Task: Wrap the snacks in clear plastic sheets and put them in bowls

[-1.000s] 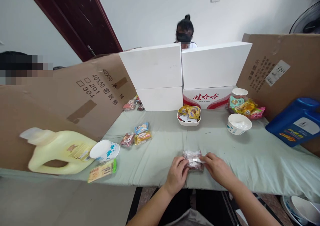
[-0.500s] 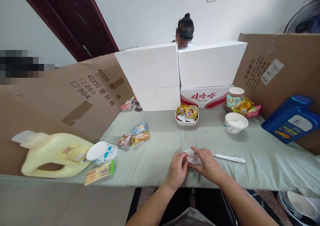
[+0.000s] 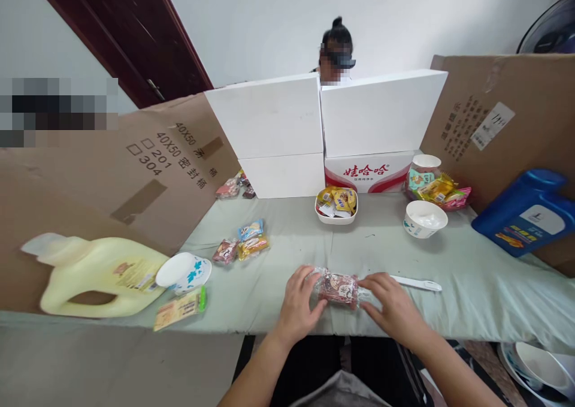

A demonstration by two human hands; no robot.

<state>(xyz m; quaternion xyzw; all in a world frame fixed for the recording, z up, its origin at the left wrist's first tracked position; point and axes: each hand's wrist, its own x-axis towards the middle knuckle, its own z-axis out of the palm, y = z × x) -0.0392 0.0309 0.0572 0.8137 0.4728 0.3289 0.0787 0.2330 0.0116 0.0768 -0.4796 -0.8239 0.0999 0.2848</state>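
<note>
I see both grips pinching clear-wrapped red snack packet (image 3: 338, 288), left hand (image 3: 300, 304) at 9, right hand (image 3: 392, 306) at 3, near counter (image 3: 471, 287) edge | white square bowl (image 3: 336, 217) at 12 holds yellow packets

Two bare forearms reach up from the lower edge of the view, angled toward each other so the hands nearly meet at centre. The left hand (image 3: 300, 304) lies palm down, wrist straight, its fingers curled loosely and the thumb stretched inward toward the other hand. The right hand (image 3: 390, 306) mirrors it from the opposite side, palm down, knuckles raised a little, fingers bent with the tips pointing inward. Neither hand is closed into a fist; each grip is a light fingertip pinch at the gap between them. Both elbows stay low and out of view, and the right forearm runs off toward the lower right corner.
</note>
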